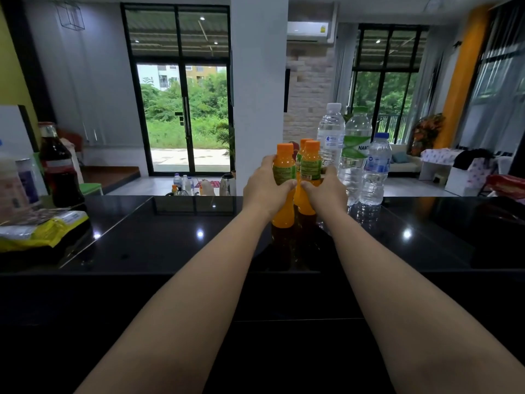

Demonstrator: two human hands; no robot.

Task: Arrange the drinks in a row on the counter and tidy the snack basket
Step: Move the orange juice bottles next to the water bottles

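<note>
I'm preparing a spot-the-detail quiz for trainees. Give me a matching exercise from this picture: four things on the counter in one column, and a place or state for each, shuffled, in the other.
Things
1. leftmost orange bottle
2. orange bottle with barcode
3. green-label water bottle
4. yellow packet

Places or states
A. lies flat at the counter's far left
B. gripped by the right hand
C. stands between two other water bottles
D. gripped by the left hand

Pairs: 1-D, 2-B, 3-C, 4-A

Water bottles block right; counter left open
</note>
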